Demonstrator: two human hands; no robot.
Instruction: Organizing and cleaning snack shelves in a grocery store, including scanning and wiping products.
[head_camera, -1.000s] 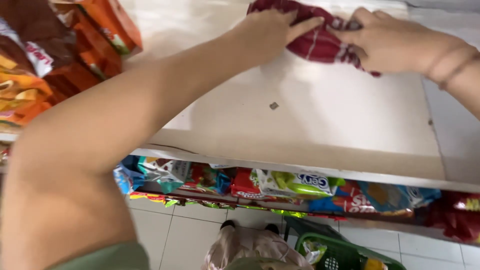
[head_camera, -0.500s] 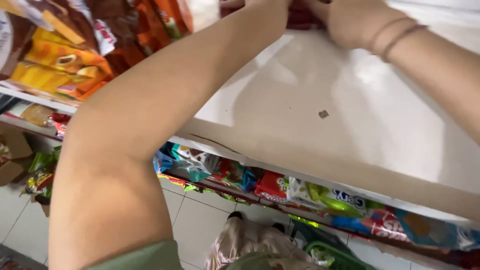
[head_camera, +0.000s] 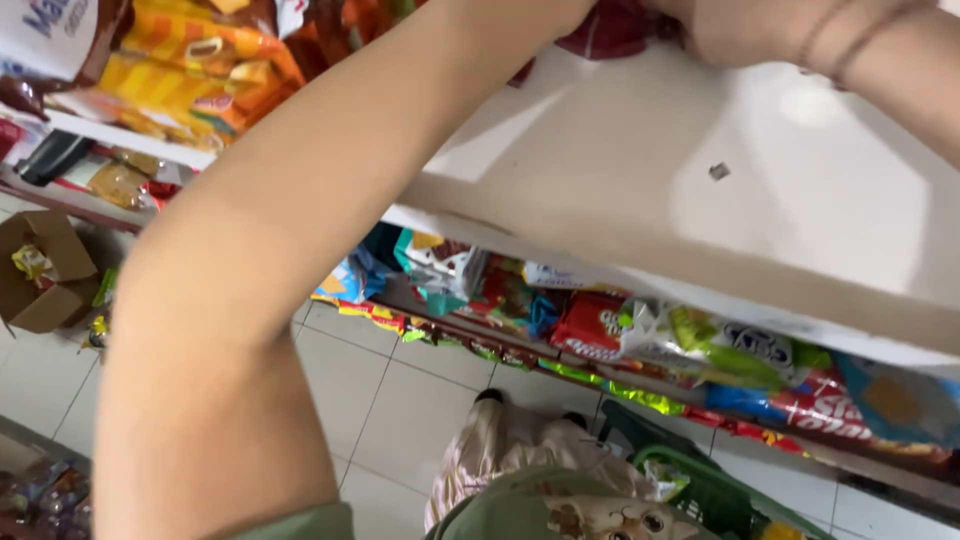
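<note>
Head view: both hands meet on a dark red checked cloth (head_camera: 615, 30) on the white shelf (head_camera: 800, 190). Right hand (head_camera: 745, 30) grips the cloth; the left hand's grip is out of frame. Wiping step appears current; the next stroke needs steady downward pressure.

My shelf (head_camera: 800, 200) is bare white board from its front edge back across the middle and right side, with only a tiny dark speck (head_camera: 719, 171) there, so a hand can slide freely. At the back edge the red cloth (head_camera: 610, 30) blocks the way, just beside my right hand (head_camera: 740, 35). The left end is walled by orange and yellow snack bags (head_camera: 190, 60). My left forearm (head_camera: 330, 200) lies across the front left corner. Below the front edge, packets (head_camera: 700, 345) crowd the lower shelf.
</note>
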